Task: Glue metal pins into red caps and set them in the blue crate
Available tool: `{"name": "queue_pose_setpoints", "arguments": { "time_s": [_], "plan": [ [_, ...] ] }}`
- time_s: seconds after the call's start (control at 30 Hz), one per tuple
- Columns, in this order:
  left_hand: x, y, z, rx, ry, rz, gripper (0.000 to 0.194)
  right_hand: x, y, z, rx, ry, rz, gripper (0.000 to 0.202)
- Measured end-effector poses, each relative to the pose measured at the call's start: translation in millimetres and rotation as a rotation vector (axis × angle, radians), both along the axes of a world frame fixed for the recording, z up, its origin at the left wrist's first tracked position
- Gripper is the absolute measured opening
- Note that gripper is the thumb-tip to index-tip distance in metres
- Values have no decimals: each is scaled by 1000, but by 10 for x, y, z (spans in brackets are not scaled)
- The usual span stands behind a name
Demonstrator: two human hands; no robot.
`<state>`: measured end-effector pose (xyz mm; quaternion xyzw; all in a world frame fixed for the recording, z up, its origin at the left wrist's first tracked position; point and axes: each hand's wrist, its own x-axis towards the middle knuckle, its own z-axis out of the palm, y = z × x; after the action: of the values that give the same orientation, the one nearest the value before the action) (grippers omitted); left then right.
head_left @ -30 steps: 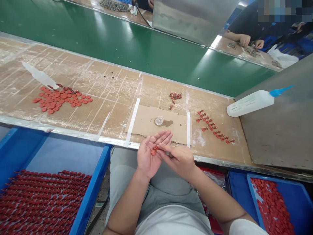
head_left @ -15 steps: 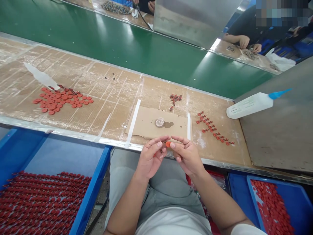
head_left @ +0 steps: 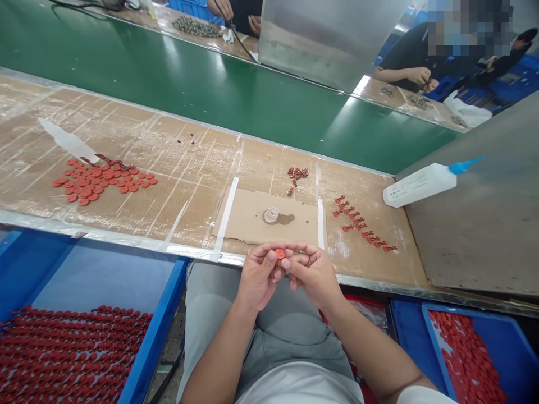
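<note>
A small round red disc (head_left: 280, 254) is pinched between both hands at the table's front edge, its flat face upward. My left hand (head_left: 261, 275) grips it from the left with thumb and fingers. From the right, my right hand (head_left: 309, 272) holds it the same way, thumb against the rim. Just beyond the hands, a small clear cup (head_left: 272, 214) stands on a taped cardboard piece (head_left: 248, 210) beside a brown stain. Small red and dark parts (head_left: 298, 174) lie in a pile behind the cardboard. To its right, several red discs with dark pieces (head_left: 357, 220) form a slanting row.
Loose red discs (head_left: 92, 182) lie on the left of the table. A white bottle (head_left: 421, 185) with a blue nozzle leans at the right metal panel (head_left: 475, 213). Blue trays (head_left: 168, 306) of red parts flank my legs. Beyond the green belt (head_left: 236, 95), other people's hands work.
My hands have drawn closer together around the disc, and its round face now shows more fully. The camera view has shifted slightly.
</note>
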<state>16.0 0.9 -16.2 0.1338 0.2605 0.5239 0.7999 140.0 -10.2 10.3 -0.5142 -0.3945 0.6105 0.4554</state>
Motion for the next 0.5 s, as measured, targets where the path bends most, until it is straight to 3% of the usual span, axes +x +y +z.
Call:
{"name": "queue_pose_setpoints", "arguments": {
  "time_s": [0.13, 0.2, 0.37, 0.5],
  "plan": [
    [-3, 6, 35, -50, 34, -60, 25, 98, 17, 33, 574, -605, -158, 42],
    [-14, 17, 55, -54, 34, -77, 24, 156, 40, 51, 811, -860, -163, 43],
    [-35, 33, 68, -88, 85, -95, 26, 241, 79, 26, 1043, -1138, -14, 37],
    [-17, 13, 58, -73, 131, 4, 28, 229, 86, 2, 1155, -1198, -5, 39]
  ]
}}
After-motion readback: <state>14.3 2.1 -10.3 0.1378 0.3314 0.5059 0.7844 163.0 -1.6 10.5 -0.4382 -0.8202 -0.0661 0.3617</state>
